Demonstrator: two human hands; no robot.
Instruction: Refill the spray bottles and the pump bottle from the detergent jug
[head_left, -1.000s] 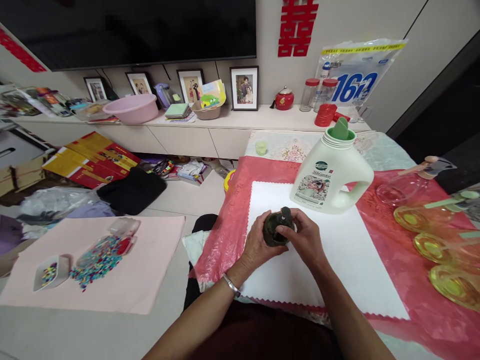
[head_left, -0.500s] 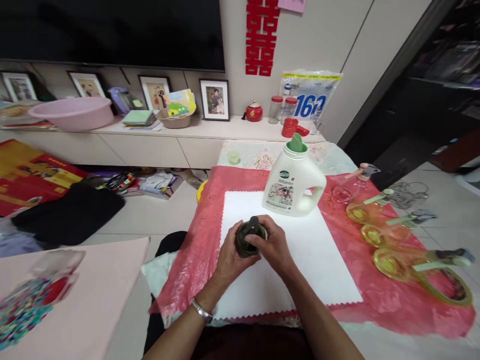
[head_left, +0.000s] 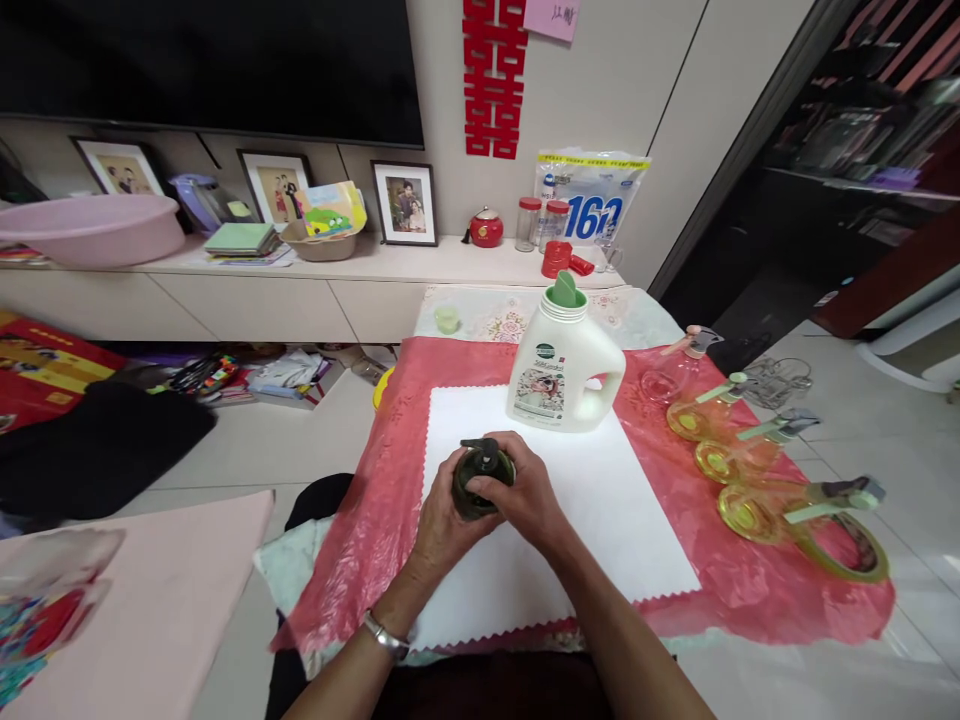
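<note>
both hands — left hand (head_left: 442, 515), right hand (head_left: 529, 492) — clasped the upright dark bottle (head_left: 480, 477); white mat (head_left: 600, 500) lay bare around, jug (head_left: 562, 365) just beyond.

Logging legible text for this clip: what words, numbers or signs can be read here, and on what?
"160": large blue digits, the last partly creased, on the plastic bag against the wall.
"囍": red paper double-happiness sign on the wall.
Pink note above it: handwriting, too small to read.
White jug: round green logo and label print, too blurred to read.
Dark bottle in the left hand and right hand: no text visible.
</note>
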